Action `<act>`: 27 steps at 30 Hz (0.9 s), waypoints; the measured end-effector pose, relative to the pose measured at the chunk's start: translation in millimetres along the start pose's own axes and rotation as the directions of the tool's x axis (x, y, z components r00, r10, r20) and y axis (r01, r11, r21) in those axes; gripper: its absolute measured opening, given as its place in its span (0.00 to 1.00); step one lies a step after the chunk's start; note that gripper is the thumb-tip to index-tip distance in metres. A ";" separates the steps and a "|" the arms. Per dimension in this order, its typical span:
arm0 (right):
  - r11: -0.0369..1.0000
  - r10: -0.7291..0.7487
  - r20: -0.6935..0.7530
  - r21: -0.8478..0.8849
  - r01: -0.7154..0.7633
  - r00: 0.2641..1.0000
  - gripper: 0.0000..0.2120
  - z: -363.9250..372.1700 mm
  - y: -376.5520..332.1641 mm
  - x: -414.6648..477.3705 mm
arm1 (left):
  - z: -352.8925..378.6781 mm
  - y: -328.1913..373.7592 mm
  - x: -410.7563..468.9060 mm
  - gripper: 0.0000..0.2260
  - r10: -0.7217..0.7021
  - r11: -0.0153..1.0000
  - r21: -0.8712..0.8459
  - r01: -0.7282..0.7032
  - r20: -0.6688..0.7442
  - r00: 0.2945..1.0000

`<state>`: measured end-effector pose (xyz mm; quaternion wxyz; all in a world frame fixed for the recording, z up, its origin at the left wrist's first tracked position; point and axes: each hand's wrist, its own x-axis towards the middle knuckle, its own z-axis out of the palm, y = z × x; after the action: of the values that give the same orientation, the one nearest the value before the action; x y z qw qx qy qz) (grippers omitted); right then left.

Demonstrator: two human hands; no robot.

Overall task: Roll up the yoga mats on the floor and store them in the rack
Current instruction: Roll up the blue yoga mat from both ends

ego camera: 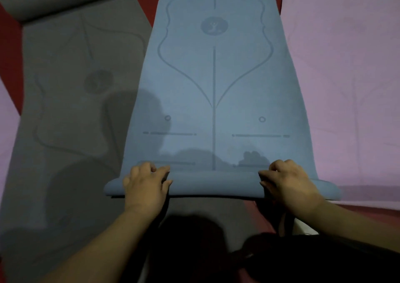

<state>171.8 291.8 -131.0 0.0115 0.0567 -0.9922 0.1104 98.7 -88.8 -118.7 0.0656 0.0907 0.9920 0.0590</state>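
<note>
Both hands are laid on the rolled near end of the blue mat. The left hand is set on the left part of the roll, its fingers curled over the top and the thumb pressed against the roll's near face. The right hand is set on the right part in the same way, with its fingers bent over the roll, so that the roll is gripped at both sides and left bare between them.

Only a short stretch of the blue mat is wound up. The rest is spread flat on the floor, running away from the person, with printed alignment lines and a round emblem shown on its upper face. Its far end is seen curled at the top edge of the view.

A grey mat is spread just beside it on the left, its far end also curled over, and a lilac mat lies flat on the right. Strips of red floor are seen between and beside the mats.
</note>
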 end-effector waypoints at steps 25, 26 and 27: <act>1.000 0.008 0.198 0.001 -0.008 0.980 0.23 16.6 -4.4 -46.0 | 47.7 -27.8 -14.8 0.26 0.303 0.930 0.132 -0.342 0.247 0.920; 1.000 0.004 0.213 0.018 -0.008 0.977 0.23 15.9 -3.2 -45.3 | 46.5 -27.8 -12.6 0.26 0.301 0.930 0.138 -0.340 0.243 0.922; 0.999 0.003 0.230 0.038 -0.012 0.973 0.23 15.7 -1.4 -44.7 | 43.9 -26.8 -10.3 0.26 0.300 0.930 0.140 -0.340 0.245 0.922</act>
<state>216.2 292.0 -147.6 -0.1048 0.0654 -0.9847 0.1226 110.3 -112.3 -164.2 0.1557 0.2636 0.9515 -0.0311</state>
